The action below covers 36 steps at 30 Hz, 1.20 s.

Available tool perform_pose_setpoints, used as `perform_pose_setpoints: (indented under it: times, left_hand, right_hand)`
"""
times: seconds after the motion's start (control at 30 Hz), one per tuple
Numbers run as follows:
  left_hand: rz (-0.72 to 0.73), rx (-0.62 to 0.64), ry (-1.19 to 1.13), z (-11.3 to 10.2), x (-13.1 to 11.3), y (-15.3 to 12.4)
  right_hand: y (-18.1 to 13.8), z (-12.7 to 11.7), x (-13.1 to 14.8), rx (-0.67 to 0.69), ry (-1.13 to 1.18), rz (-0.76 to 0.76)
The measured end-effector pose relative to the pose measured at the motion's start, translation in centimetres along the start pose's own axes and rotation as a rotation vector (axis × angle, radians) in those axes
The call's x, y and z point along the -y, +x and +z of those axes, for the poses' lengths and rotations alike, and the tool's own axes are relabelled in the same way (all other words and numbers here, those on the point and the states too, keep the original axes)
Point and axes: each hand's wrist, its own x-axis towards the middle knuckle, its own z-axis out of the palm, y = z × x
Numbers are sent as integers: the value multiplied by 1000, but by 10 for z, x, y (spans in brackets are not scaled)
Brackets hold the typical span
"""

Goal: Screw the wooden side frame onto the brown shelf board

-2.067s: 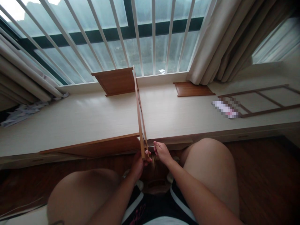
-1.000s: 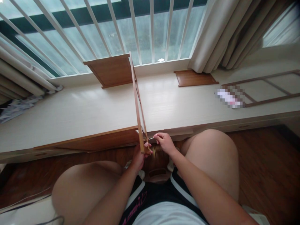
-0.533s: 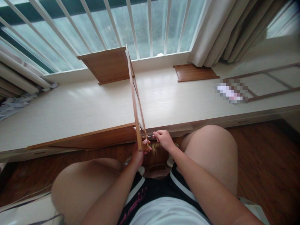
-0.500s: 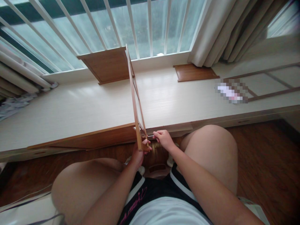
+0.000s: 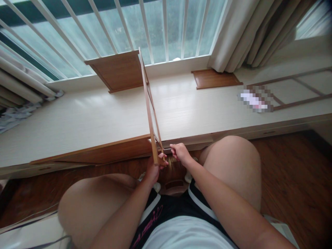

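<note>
A small brown panel (image 5: pixel 215 79) is laid flat on the pale bench (image 5: pixel 90 117) near the curtain (image 5: pixel 233 31). A second wooden frame (image 5: pixel 298 91) is seen lying flat at the right, and crumpled paper (image 5: pixel 15 114) is piled at the far left.

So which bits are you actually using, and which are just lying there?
In use:
wooden frame, held by the left hand
thin metal tool, pinched in the right hand
long board at the frame's foot

Lying about:
small panel
flat frame
leaning panel
</note>
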Motion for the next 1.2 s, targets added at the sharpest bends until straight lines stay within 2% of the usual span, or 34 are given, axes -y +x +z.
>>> perform_pose_setpoints:
  times: [0.27,0.53,0.7,1.2]
  left_hand:
    - [5,4,-8,0,-1,0]
    - [19,14,6,-2,2,2]
    - [22,23,-1,-2,1,1]
    - [16,17,-9,0,-1,-1]
  right_hand:
    - [-1,2,2,28,-40,1]
    - [5,-11,-3,-57,-267,-237]
    - [1,-16,-2,-14,-373,-337]
    - [-7,-4,-13,-52,-332,-377]
